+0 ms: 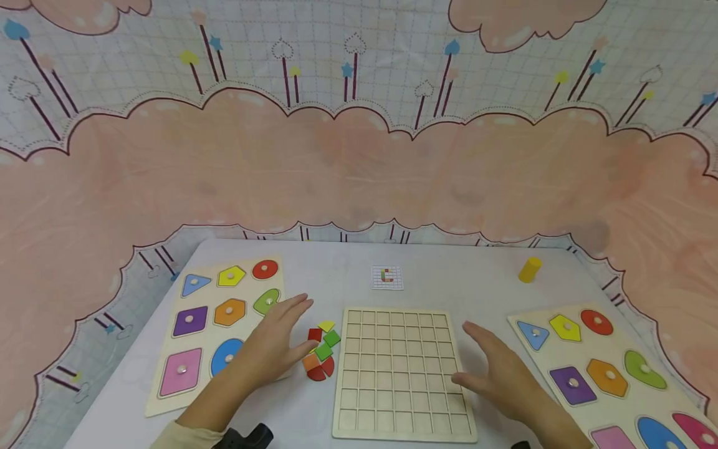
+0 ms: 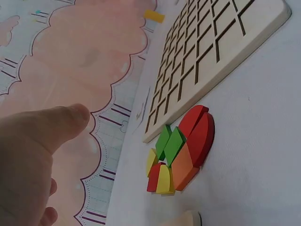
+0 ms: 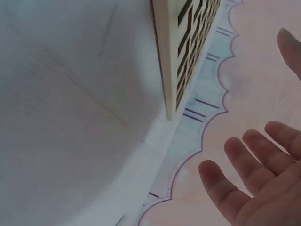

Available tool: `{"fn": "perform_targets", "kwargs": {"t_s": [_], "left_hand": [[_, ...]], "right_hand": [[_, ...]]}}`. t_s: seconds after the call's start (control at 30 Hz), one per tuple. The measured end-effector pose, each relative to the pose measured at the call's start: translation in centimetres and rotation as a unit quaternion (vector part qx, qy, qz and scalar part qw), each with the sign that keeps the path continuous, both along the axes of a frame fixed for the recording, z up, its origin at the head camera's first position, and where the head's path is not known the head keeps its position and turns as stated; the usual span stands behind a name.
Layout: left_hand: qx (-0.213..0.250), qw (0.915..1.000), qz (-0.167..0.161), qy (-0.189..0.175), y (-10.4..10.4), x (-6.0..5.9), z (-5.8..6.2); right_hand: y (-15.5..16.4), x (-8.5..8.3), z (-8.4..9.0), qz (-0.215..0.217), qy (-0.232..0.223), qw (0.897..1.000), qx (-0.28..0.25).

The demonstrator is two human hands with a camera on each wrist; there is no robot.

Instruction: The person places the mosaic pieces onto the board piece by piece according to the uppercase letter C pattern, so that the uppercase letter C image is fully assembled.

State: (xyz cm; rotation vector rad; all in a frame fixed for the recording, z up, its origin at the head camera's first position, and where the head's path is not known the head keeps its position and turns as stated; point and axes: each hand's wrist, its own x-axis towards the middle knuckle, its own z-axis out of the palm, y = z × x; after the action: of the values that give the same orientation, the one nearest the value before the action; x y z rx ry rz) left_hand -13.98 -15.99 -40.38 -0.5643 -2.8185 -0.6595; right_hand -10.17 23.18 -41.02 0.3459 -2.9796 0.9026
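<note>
Two open hands beside a wooden grid board and a cluster of coloured blocks.

The left hand is held flat with fingers extended, gripping nothing, just left of the coloured blocks, which are piled against the left edge of the grid board. The right hand is spread wide, empty, at the board's right edge. Shape puzzle boards are seen on either side, a pattern card behind.

both hands open, fingers straight & spread: left hand palm down, right hand hovering, forearms angled inward.
</note>
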Motion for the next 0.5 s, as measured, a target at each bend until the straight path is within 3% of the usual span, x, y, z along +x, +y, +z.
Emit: {"fn": "perform_targets", "kwargs": {"t_s": [0.27, 0.5], "left_hand": [[0.003, 0.9995, -0.004, -0.031, 0.7, -1.7, -1.6], [0.007, 0.9967, 0.015, -0.08, 1.5, -2.5, -2.2]], "right_hand": [[0.0, -0.1, -1.2, 0.003, -0.031, 0.999, -0.041], [0.1, 0.0, -2.0, 0.02, -0.047, 0.997, -0.054]]}}
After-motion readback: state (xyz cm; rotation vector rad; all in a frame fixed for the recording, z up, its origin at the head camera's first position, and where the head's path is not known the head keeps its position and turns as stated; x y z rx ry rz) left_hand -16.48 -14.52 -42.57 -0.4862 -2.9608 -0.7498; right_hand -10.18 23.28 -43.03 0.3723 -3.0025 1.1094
